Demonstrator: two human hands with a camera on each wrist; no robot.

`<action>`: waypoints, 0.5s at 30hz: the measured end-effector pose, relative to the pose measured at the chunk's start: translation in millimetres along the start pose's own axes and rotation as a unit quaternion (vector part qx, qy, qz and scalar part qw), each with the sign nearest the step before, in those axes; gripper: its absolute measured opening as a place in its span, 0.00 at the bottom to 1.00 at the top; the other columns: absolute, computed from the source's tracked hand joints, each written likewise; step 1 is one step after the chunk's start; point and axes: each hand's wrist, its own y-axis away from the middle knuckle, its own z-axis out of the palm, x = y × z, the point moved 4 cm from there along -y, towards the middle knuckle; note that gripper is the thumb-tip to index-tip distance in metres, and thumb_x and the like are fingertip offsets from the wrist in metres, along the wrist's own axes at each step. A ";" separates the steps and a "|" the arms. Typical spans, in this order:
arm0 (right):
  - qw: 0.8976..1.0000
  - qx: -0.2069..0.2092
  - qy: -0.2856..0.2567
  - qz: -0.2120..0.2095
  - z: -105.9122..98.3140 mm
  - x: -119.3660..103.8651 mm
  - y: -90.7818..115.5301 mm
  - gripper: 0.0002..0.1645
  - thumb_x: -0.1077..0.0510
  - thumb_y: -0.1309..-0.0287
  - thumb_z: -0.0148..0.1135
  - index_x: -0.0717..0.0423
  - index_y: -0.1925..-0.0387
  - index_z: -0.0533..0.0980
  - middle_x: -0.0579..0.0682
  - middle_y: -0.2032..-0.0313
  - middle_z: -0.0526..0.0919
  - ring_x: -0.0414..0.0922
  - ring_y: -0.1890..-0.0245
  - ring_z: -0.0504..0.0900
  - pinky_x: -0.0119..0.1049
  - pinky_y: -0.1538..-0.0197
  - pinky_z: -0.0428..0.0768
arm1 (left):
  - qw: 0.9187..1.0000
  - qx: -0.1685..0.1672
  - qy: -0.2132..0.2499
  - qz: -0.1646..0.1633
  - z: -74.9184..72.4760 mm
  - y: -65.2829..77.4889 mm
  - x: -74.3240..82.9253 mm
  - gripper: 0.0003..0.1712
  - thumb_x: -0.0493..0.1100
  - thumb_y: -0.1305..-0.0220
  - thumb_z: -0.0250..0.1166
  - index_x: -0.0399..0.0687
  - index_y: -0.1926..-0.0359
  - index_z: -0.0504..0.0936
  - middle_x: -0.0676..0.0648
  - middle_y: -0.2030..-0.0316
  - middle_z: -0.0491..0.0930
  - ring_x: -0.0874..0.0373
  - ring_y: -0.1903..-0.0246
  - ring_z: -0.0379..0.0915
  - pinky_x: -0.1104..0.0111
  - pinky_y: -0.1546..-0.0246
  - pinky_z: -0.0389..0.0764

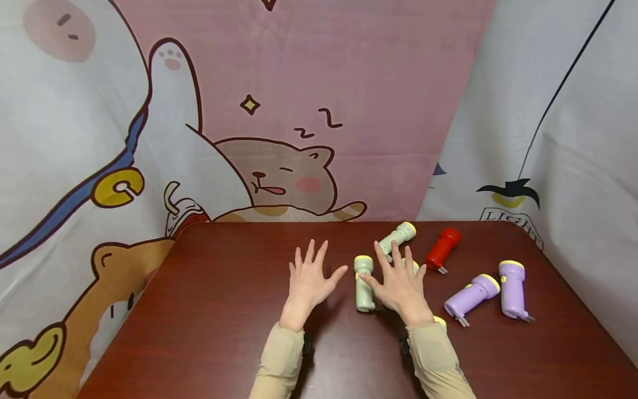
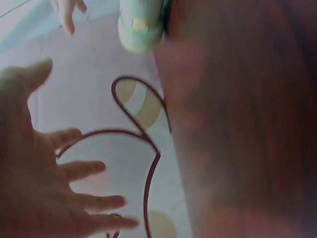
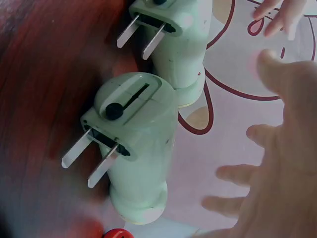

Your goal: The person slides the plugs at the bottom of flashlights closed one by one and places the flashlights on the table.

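My left hand (image 1: 310,281) is held over the table with its fingers spread and nothing in it. Fingers also splayed, my right hand (image 1: 400,282) hovers above a group of pale green flashlights. One green flashlight (image 1: 365,291) lies between the hands, its yellow-rimmed head pointing away; the right thumb overlaps it in the head view. Another green flashlight (image 1: 397,237) lies beyond the right fingertips. Two more yellow rims show from behind the right hand and sleeve, their bodies mostly hidden. In the right wrist view, two green flashlights (image 3: 143,144) have metal plug prongs folded out.
To the right lie a red flashlight (image 1: 441,250), a tilted purple flashlight (image 1: 471,296) and a second purple flashlight (image 1: 512,291), all with prongs out. The dark wooden table (image 1: 214,310) ends at a cartoon-printed cloth (image 1: 389,111) behind it.
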 end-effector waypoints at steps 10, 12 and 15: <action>0.996 0.068 -0.012 -0.049 -9.2 1.9 6.6 0.26 0.53 0.45 0.65 0.62 0.46 0.75 0.63 0.50 0.80 0.60 0.57 0.82 0.57 0.64 0.80 | 0.992 -0.017 0.121 -0.016 25.2 -4.3 32.7 0.28 0.53 0.44 0.67 0.36 0.49 0.78 0.43 0.67 0.83 0.51 0.70 0.80 0.63 0.73 0.78; 0.996 0.067 -0.018 -0.049 -10.0 2.0 7.7 0.24 0.54 0.45 0.65 0.62 0.48 0.76 0.63 0.51 0.81 0.60 0.56 0.82 0.57 0.63 0.80 | 0.990 -0.045 0.133 -0.035 32.9 -5.5 37.1 0.27 0.54 0.45 0.68 0.36 0.53 0.79 0.44 0.73 0.81 0.52 0.74 0.78 0.66 0.76 0.74; 0.996 0.066 -0.026 -0.049 -10.6 2.6 9.1 0.23 0.55 0.46 0.65 0.62 0.50 0.77 0.63 0.51 0.81 0.60 0.56 0.82 0.57 0.63 0.80 | 0.988 -0.074 0.126 -0.056 41.9 -5.6 43.1 0.28 0.57 0.48 0.70 0.35 0.61 0.79 0.44 0.76 0.78 0.49 0.74 0.78 0.65 0.77 0.74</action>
